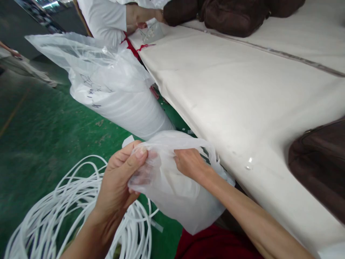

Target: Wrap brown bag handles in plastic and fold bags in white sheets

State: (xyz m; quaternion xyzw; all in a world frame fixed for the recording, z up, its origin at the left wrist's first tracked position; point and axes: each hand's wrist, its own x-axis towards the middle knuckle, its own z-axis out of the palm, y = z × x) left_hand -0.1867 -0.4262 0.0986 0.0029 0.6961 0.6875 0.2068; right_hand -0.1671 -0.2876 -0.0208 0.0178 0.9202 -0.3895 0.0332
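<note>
A thin, translucent white plastic bag hangs in front of me with its mouth facing up. My left hand pinches the left side of the bag's rim between thumb and fingers. Through the opening reaches my right hand, its fingers curled inside the bag. The fingertips are hidden by the film and by the hand itself, so what they hold, if anything, does not show.
A coil of white cord lies on the green floor at lower left. A large wrapped white roll leans beside the cream-covered table. Brown fabric bags sit on the table. Across it, another person's arm reaches in.
</note>
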